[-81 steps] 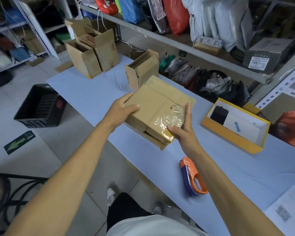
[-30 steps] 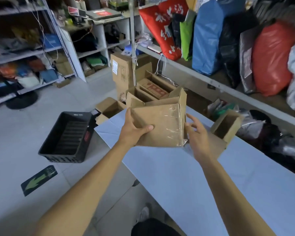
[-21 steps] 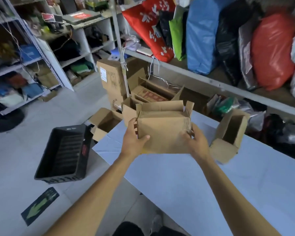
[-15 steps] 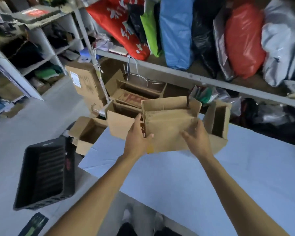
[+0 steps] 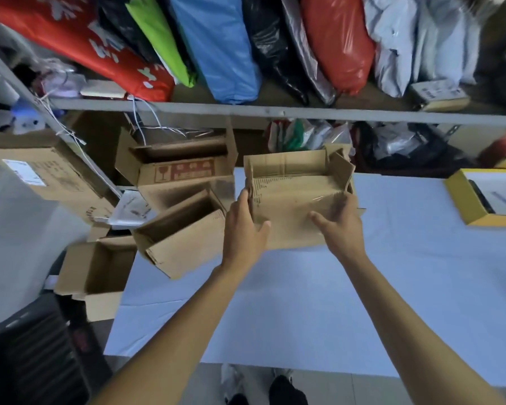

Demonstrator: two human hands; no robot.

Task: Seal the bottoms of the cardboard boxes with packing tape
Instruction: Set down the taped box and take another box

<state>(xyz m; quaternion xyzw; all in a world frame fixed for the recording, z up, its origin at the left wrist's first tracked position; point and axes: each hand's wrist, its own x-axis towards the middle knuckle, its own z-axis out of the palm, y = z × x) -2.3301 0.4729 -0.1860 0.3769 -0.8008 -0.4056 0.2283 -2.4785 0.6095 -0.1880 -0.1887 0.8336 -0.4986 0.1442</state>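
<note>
A brown cardboard box (image 5: 292,200) stands upright with its top flaps open at the far edge of the light blue table (image 5: 304,302). Clear tape shows on its right side. My left hand (image 5: 244,229) grips its left edge, thumb on the front face. My right hand (image 5: 338,226) holds its right side with fingers curled round the corner. Another open cardboard box (image 5: 178,232) leans tilted just left of it at the table's corner. The tape dispenser is out of view.
More open boxes (image 5: 176,168) and a box (image 5: 91,276) sit left of the table, above a black crate (image 5: 32,355). A yellow tray box (image 5: 476,200) lies at the right. A shelf rail (image 5: 275,111) with coloured bags runs behind the table.
I turned the taped box upright and carried it left toward the group of open boxes. Over the last half second it came down onto the table's far edge, both hands still on it.
</note>
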